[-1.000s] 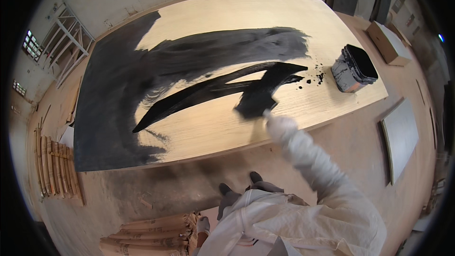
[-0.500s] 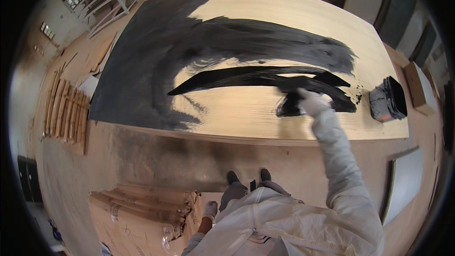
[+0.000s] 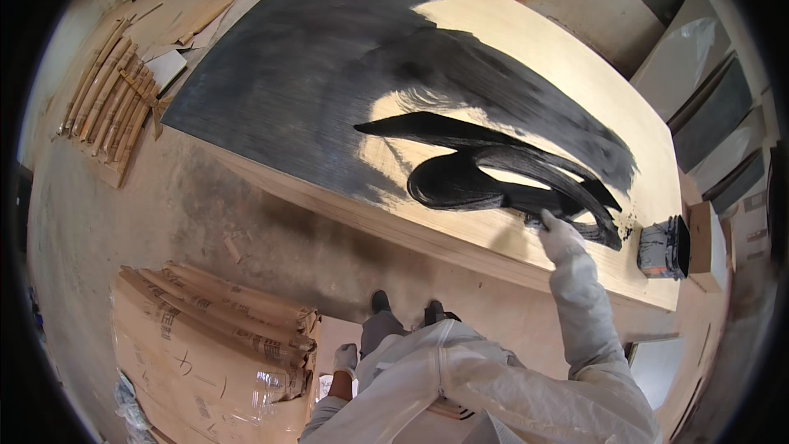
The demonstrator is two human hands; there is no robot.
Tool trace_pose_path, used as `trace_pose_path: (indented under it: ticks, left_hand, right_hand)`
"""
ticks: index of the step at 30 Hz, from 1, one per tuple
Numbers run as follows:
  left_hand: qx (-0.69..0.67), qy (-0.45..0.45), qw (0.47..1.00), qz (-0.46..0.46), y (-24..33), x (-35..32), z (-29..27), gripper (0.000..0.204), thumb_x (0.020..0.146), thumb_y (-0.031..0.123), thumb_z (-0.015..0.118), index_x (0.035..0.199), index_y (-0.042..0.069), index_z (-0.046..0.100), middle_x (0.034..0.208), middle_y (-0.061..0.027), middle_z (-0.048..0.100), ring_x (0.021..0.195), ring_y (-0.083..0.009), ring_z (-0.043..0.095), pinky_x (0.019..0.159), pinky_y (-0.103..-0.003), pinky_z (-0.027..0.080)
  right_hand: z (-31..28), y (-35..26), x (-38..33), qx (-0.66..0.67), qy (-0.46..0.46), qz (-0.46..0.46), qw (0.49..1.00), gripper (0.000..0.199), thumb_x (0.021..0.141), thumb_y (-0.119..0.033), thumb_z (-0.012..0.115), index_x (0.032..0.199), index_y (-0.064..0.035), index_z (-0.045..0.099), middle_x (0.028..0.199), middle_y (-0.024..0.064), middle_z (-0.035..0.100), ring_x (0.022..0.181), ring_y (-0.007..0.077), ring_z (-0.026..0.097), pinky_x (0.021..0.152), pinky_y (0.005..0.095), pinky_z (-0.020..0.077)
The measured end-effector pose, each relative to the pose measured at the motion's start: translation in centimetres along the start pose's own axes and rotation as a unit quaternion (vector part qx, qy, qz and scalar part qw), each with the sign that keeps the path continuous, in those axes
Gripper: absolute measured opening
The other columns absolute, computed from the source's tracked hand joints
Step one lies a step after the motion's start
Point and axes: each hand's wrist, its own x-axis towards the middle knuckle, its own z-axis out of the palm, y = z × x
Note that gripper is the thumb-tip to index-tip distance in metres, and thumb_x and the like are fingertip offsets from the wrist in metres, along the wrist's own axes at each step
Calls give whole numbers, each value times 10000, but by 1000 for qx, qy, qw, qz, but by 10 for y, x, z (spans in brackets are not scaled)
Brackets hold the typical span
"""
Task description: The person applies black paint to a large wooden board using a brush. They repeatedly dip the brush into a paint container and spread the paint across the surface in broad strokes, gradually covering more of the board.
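A large pale wooden panel (image 3: 567,57), on top of a stack, fills the upper middle. Dull dark coating (image 3: 279,74) covers its left part and a band along the far side. Glossy wet black coating (image 3: 448,181) curves in a loop nearer to me. My gloved right hand (image 3: 563,240) is closed on a black-smeared spreading tool (image 3: 534,219), mostly hidden under the fingers, at the loop's near edge. Right of it stands a smeared black bucket (image 3: 662,247) on the panel's corner. Low by my side, my gloved left hand (image 3: 346,358) is curled with nothing visible in it.
Brown wrapped cardboard packages (image 3: 214,353) lie at the lower left, close to my left hand. Bundled brown strips (image 3: 111,103) rest on the floor at the far left. A cardboard box (image 3: 707,247) and leaning panels (image 3: 711,115) stand beyond the right side.
My right hand has drawn the tool along the panel's near side, and the black now forms a wider loop reaching further left. The view has turned; my left hand stays low.
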Motion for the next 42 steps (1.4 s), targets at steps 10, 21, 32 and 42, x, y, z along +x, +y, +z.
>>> trace_pose_path:
  ticks: [10,21,32,42]
  left_hand:
    - [-77,6,997,12,42,12,-23,400,959,278,630,1199,-1,788,1178,-217,792,1127,-332,751,971,-420,563]
    - [-231,28,972,-33,24,1,-32,285,978,164,647,1170,-23,743,833,-42,699,677,-146,617,616,-296,495]
    - [-8,4,1000,-16,-6,19,-5,410,946,294,625,1172,-8,785,1129,-237,787,1062,-378,757,950,-439,569]
    - [-67,16,996,62,20,37,0,352,959,224,652,1179,-21,776,960,-131,783,847,-232,729,792,-367,574]
  right_hand:
    - [-20,-214,35,-116,-46,-221,967,521,1081,-332,518,1598,-266,510,1335,162,735,1250,372,694,1090,482,529]
    - [-35,-230,39,-155,-83,-209,962,582,1087,-338,481,1662,-278,418,1525,175,621,1409,359,595,1216,452,436]
    - [-24,-302,127,-25,-10,-253,967,621,1030,-283,589,1634,-202,469,1525,206,610,1436,375,563,1231,424,421]
    - [-50,-266,173,-41,-13,-149,988,604,1035,-170,486,1637,-213,474,1608,149,550,1484,320,532,1246,439,425]
